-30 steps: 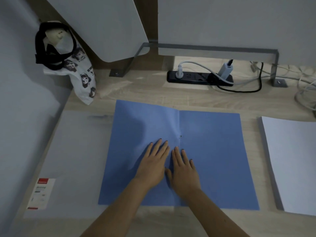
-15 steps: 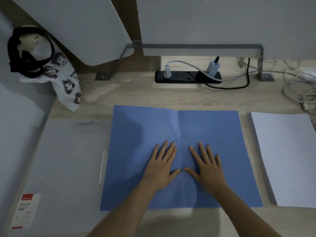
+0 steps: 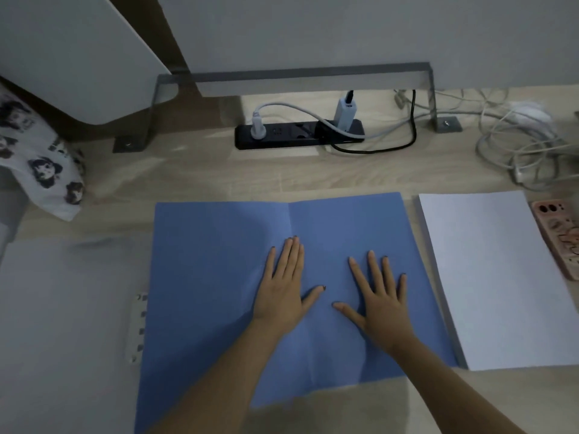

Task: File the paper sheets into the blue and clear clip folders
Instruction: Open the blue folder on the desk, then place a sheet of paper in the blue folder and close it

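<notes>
The blue folder point(image 3: 203, 277) lies spread flat on the wooden desk, its centre crease running away from me. My left hand point(image 3: 285, 286) rests palm down just left of the crease, fingers spread. My right hand point(image 3: 380, 296) lies palm down on the right half, fingers apart, holding nothing. A stack of white paper sheets point(image 3: 498, 277) sits right of the folder, touching its edge. The clear folder point(image 3: 62, 324) lies at the left, partly under the blue one, with a white clip strip point(image 3: 138, 328) showing at the blue folder's left edge.
A black power strip point(image 3: 297, 133) with plugs and cables sits at the back. Tangled white cables point(image 3: 520, 151) lie at the back right. A patterned phone case point(image 3: 560, 239) is at the right edge. A printed cloth bag point(image 3: 40, 164) hangs at the left.
My hands have slid apart from the crease, the right one moving farthest to the right. The view has shifted right, bringing the paper stack and phone case further in.
</notes>
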Action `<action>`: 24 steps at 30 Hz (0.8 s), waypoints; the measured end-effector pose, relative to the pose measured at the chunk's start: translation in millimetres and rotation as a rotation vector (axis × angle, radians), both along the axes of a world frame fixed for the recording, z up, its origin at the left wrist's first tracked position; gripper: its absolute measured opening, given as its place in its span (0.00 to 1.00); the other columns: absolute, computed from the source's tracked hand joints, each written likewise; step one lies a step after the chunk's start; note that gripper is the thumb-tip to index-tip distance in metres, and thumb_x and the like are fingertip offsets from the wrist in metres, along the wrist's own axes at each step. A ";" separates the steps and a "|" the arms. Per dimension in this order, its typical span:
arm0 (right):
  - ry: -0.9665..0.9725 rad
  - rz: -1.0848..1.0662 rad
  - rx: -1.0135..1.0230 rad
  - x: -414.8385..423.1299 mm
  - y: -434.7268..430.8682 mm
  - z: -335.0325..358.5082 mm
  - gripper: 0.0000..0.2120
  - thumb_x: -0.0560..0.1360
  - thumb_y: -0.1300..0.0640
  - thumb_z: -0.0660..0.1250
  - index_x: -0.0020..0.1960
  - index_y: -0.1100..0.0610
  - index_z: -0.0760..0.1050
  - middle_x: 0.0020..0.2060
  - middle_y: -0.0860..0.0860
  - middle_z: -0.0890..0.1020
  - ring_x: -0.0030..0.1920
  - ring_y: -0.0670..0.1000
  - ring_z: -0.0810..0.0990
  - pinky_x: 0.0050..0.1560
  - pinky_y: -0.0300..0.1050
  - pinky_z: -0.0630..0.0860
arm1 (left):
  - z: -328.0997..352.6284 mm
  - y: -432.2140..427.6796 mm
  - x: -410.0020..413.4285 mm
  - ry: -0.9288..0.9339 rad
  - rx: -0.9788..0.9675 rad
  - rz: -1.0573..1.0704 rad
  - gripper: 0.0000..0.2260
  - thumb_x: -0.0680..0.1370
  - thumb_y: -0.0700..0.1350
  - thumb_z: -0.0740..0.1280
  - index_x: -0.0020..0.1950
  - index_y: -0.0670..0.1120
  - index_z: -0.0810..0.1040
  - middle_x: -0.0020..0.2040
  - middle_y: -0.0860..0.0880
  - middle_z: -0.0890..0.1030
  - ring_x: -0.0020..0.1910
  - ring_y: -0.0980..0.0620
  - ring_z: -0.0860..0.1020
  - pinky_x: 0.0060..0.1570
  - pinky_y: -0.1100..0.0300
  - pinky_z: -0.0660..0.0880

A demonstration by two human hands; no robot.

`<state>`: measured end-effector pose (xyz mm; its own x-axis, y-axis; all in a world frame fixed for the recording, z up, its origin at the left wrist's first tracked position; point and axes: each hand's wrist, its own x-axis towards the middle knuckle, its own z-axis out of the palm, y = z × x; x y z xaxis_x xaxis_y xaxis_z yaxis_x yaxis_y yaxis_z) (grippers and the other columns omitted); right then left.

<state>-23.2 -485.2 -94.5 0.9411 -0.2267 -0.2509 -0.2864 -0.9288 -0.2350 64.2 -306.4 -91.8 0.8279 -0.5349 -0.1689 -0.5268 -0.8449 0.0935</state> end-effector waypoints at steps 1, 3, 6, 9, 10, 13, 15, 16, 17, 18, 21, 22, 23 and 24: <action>-0.010 -0.002 -0.005 -0.6 0.2 -1.3 0.39 0.68 0.24 0.40 0.74 0.41 0.40 0.76 0.51 0.47 0.75 0.53 0.40 0.71 0.60 0.37 | -2.5 -0.9 1.1 -0.002 -0.005 -0.007 0.36 0.78 0.64 0.41 0.74 0.38 0.57 0.75 0.43 0.61 0.75 0.49 0.54 0.71 0.48 0.49; -0.013 0.003 -0.015 -0.6 2.1 -1.2 0.39 0.70 0.26 0.43 0.75 0.44 0.45 0.75 0.53 0.51 0.74 0.55 0.42 0.70 0.60 0.38 | -5.9 0.0 2.4 -0.014 -0.026 -0.024 0.36 0.78 0.65 0.42 0.75 0.39 0.56 0.76 0.44 0.59 0.75 0.49 0.53 0.71 0.47 0.51; -0.012 0.001 -0.009 -2.4 4.7 -3.3 0.39 0.71 0.27 0.44 0.76 0.48 0.50 0.75 0.53 0.53 0.75 0.53 0.37 0.70 0.59 0.37 | -7.1 1.6 3.8 -0.025 -0.036 -0.032 0.36 0.77 0.65 0.43 0.75 0.39 0.55 0.76 0.45 0.58 0.75 0.50 0.53 0.70 0.47 0.53; -0.002 0.015 0.036 -1.3 4.6 -4.0 0.39 0.72 0.28 0.42 0.76 0.48 0.50 0.75 0.54 0.51 0.75 0.53 0.36 0.70 0.57 0.33 | -5.3 2.1 5.3 -0.019 -0.009 -0.036 0.37 0.77 0.65 0.43 0.74 0.38 0.56 0.76 0.44 0.59 0.75 0.50 0.53 0.70 0.48 0.52; -0.001 0.030 0.065 -1.2 2.0 -1.6 0.39 0.71 0.27 0.40 0.76 0.47 0.48 0.75 0.53 0.48 0.75 0.53 0.37 0.71 0.57 0.32 | -4.8 1.4 5.3 -0.015 0.012 -0.040 0.37 0.77 0.65 0.42 0.74 0.38 0.56 0.76 0.44 0.59 0.75 0.50 0.53 0.70 0.48 0.52; -0.014 0.011 0.304 2.1 -14.2 17.0 0.41 0.68 0.26 0.36 0.75 0.46 0.44 0.76 0.50 0.45 0.76 0.54 0.43 0.74 0.58 0.41 | 2.2 1.0 4.9 -0.054 0.081 -0.050 0.36 0.78 0.64 0.40 0.73 0.38 0.58 0.74 0.42 0.64 0.74 0.49 0.54 0.70 0.49 0.51; -0.122 -0.053 0.481 -0.8 -35.9 40.2 0.31 0.73 0.34 0.50 0.72 0.47 0.56 0.75 0.54 0.56 0.74 0.55 0.57 0.72 0.55 0.57 | 11.1 -4.5 0.2 -0.087 0.037 -0.017 0.33 0.79 0.61 0.40 0.73 0.38 0.58 0.74 0.41 0.64 0.74 0.48 0.54 0.71 0.50 0.49; -0.215 -0.092 0.506 -3.8 -50.8 50.4 0.24 0.75 0.43 0.57 0.69 0.47 0.60 0.72 0.54 0.62 0.71 0.54 0.62 0.69 0.50 0.61 | 17.4 -11.2 -3.8 -0.107 -0.016 0.009 0.32 0.80 0.60 0.41 0.73 0.38 0.58 0.75 0.41 0.62 0.74 0.47 0.54 0.71 0.51 0.48; -0.285 -0.143 0.507 -8.1 -68.1 59.0 0.20 0.75 0.50 0.60 0.67 0.47 0.64 0.69 0.54 0.65 0.69 0.52 0.64 0.66 0.46 0.62 | 25.0 -22.7 -9.3 -0.109 -0.084 0.034 0.30 0.80 0.58 0.42 0.74 0.38 0.57 0.75 0.42 0.60 0.75 0.47 0.53 0.71 0.51 0.48; -0.315 -0.202 0.497 -12.8 -84.9 66.1 0.19 0.76 0.56 0.60 0.67 0.49 0.66 0.68 0.54 0.67 0.68 0.52 0.66 0.65 0.43 0.62 | 31.5 -37.0 -16.2 -0.095 -0.172 0.054 0.29 0.80 0.57 0.44 0.74 0.39 0.57 0.76 0.43 0.58 0.75 0.48 0.52 0.72 0.51 0.47; -0.282 -0.370 0.422 -29.1 -131.3 74.5 0.16 0.76 0.65 0.61 0.63 0.59 0.72 0.64 0.57 0.72 0.65 0.56 0.72 0.62 0.42 0.65 | 53.8 -98.7 -45.1 0.089 -0.543 0.121 0.24 0.80 0.51 0.53 0.73 0.42 0.61 0.75 0.50 0.60 0.75 0.53 0.53 0.73 0.57 0.48; -0.274 -0.388 0.405 -32.4 -141.0 74.3 0.16 0.76 0.66 0.60 0.63 0.59 0.73 0.64 0.57 0.73 0.64 0.56 0.73 0.61 0.42 0.65 | 60.2 -120.5 -54.5 0.232 -0.668 0.183 0.22 0.80 0.48 0.55 0.73 0.44 0.62 0.73 0.54 0.61 0.74 0.55 0.54 0.73 0.61 0.50; -0.267 -0.387 0.396 -34.3 -147.2 73.2 0.16 0.76 0.66 0.60 0.63 0.59 0.73 0.63 0.56 0.74 0.63 0.56 0.73 0.60 0.42 0.66 | 67.9 -140.6 -62.3 0.426 -0.773 0.263 0.21 0.80 0.46 0.57 0.73 0.46 0.62 0.72 0.58 0.60 0.74 0.57 0.55 0.73 0.63 0.52; -0.257 -0.373 0.390 -36.9 -153.5 70.5 0.16 0.77 0.66 0.60 0.63 0.59 0.73 0.63 0.56 0.74 0.62 0.56 0.73 0.60 0.42 0.66 | 72.3 -162.0 -70.0 0.621 -0.856 0.346 0.21 0.80 0.45 0.58 0.73 0.49 0.61 0.71 0.60 0.60 0.74 0.58 0.56 0.73 0.62 0.54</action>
<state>-60.1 -638.7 -24.0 0.8573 -0.4905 -0.1565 -0.4652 -0.6076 -0.6438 -5.8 -468.4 -19.6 0.8545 -0.4301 -0.2913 0.0650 -0.4678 0.8815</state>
